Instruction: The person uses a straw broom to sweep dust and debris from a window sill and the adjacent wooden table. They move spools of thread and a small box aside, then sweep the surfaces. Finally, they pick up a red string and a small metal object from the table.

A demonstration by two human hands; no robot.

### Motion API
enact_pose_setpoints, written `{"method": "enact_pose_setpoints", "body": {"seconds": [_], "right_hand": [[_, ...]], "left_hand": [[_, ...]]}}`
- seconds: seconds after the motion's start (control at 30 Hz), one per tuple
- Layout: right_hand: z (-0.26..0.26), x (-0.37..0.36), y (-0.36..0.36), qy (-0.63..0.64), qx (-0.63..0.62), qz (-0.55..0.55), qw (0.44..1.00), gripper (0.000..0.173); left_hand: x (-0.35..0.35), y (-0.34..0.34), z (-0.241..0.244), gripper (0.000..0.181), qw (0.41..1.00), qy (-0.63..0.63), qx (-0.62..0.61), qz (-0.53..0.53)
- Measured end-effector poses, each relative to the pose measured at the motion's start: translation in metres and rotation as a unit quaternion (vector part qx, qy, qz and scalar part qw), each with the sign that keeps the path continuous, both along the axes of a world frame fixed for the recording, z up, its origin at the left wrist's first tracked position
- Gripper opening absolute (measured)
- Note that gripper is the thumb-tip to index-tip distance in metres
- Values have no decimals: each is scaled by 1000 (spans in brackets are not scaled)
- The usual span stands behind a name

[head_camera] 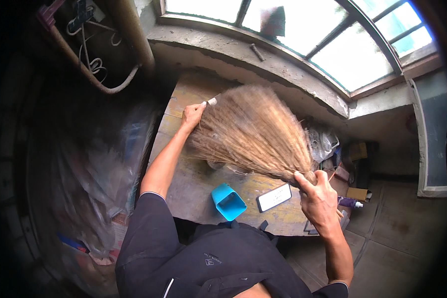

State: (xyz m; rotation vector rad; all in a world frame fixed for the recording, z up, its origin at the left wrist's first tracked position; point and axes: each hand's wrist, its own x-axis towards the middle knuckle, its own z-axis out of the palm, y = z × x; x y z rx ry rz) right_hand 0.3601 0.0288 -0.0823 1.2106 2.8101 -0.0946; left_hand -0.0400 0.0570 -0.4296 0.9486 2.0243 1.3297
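A wide fan of brown plant fibres, apparently a broom head [253, 130], spreads above the table, partly blurred. My right hand [318, 197] grips its narrow, bound end at the right. At the fan's upper left edge is my left hand [193, 115], closed around a small pale-ended object [212, 101] that I cannot identify. Below the fibres, a turquoise plastic container [229, 203] lies on its side, its mouth facing me. Beside it on the table rests a smartphone [275, 197] with a lit screen.
The worn wooden table [205, 186] stands against a wall under a window ledge [246, 48] bearing a short rod [257, 52]. Plastic bags [324, 143], boxes and a purple tube [348, 202] crowd its right side. Plastic sheeting [108, 186] hangs left; a pipe frame [97, 83] is at the upper left.
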Motion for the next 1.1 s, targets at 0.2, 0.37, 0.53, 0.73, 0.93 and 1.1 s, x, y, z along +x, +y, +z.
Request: {"method": "enact_pose_setpoints", "body": {"seconds": [0.2, 0.37, 0.53, 0.73, 0.93, 1.1], "right_hand": [[-8, 3, 19, -17, 39, -25, 999, 44], [-17, 8, 24, -30, 80, -25, 996, 45], [-11, 18, 37, -61, 151, -42, 986, 47], [-16, 13, 22, -14, 86, -13, 996, 45], [-20, 30, 35, -44, 135, -67, 988, 48], [-5, 21, 22, -24, 77, -28, 996, 49]], "left_hand": [[6, -1, 11, 41, 988, -148, -37, 10], [8, -4, 7, 39, 987, -159, 0, 12], [11, -6, 8, 37, 992, -127, -21, 16], [7, -6, 3, 35, 994, -99, -34, -15], [17, -8, 12, 32, 998, -61, -29, -13], [14, -9, 10, 32, 998, -40, -36, 11]]}}
